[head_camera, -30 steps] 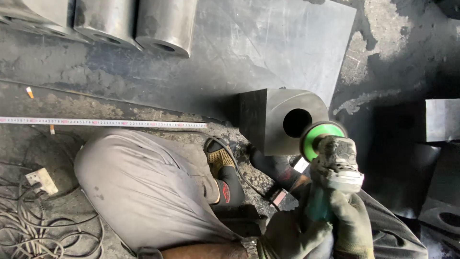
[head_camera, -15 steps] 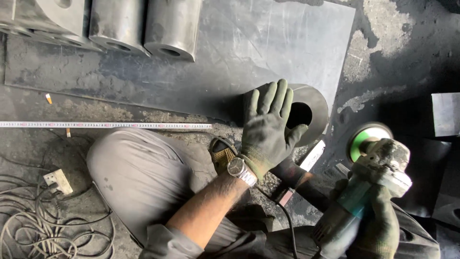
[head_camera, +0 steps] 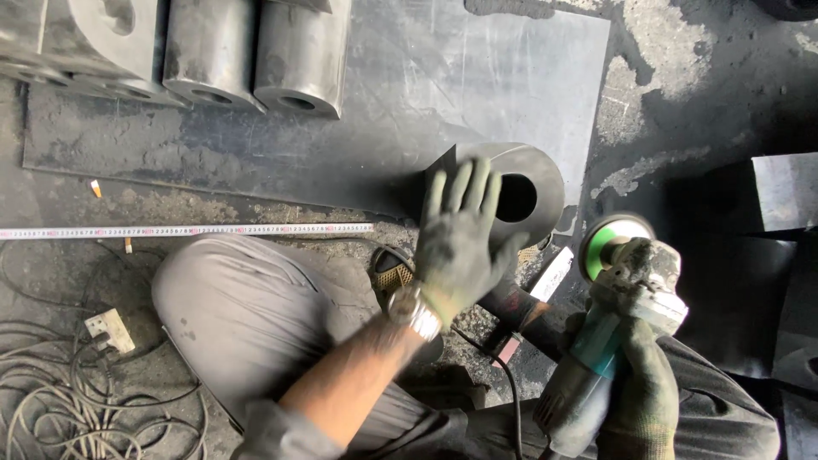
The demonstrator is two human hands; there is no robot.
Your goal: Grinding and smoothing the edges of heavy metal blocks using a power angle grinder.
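Observation:
My left hand (head_camera: pixel 460 243), in a dark glove with a wristwatch, lies flat with spread fingers on a dark metal block (head_camera: pixel 528 183) that has a round hole through it. The block rests on the dark steel plate (head_camera: pixel 409 77) in front of me. My right hand (head_camera: pixel 643 388), also gloved, grips the body of an angle grinder (head_camera: pixel 626 273) with a green disc guard. The grinder's disc is held just right of the block, apart from it.
Three similar blocks with holes (head_camera: pixel 213 51) stand at the back left of the plate. A tape measure (head_camera: pixel 183 230) stretches across the floor. Tangled cables (head_camera: pixel 68 400) and a white plug (head_camera: pixel 109 330) lie at the left. My bent knee (head_camera: pixel 247 307) fills the middle. More dark slabs (head_camera: pixel 780 192) are at the right.
My left hand came up and settled on the block, which has been turned so its rounded face points up. The grinder drew back to the right of the block.

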